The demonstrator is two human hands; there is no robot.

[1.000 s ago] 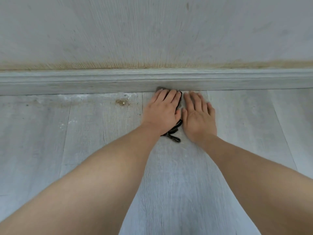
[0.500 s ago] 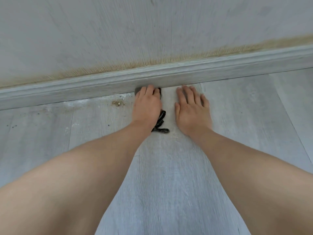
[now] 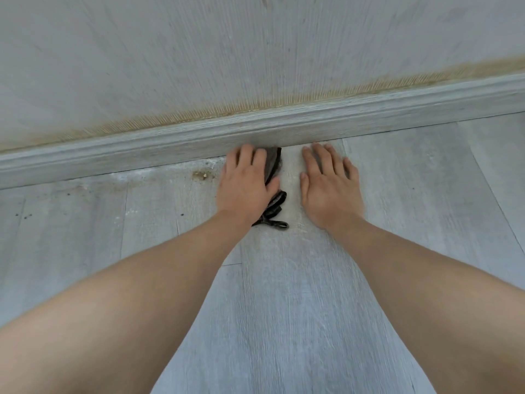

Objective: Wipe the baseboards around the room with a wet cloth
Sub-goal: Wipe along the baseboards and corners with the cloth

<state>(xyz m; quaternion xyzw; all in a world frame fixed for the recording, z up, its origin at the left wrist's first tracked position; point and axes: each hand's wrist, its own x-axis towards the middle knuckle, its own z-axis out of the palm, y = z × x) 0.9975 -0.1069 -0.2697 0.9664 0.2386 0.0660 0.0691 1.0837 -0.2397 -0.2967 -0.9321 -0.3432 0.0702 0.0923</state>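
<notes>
My left hand point(image 3: 244, 183) pressed the cloth point(image 3: 272, 166) flat-fingered against the baseboard point(image 3: 170, 140); my right hand point(image 3: 329, 186) lay open, empty, on the floor point(image 3: 284, 280). Grit point(image 3: 200, 175) left of my fingers could smear if dragged.

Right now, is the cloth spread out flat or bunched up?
Bunched up: the dark cloth lies crumpled under the left hand, its loops trailing behind.

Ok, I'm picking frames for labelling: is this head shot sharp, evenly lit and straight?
Head view: soft, even light with no glare; hands, dark cloth and baseboard reasonably sharp, forearms nearest the camera slightly smeared; wide-angle lens leaves the baseboard slanted and bowed.
</notes>
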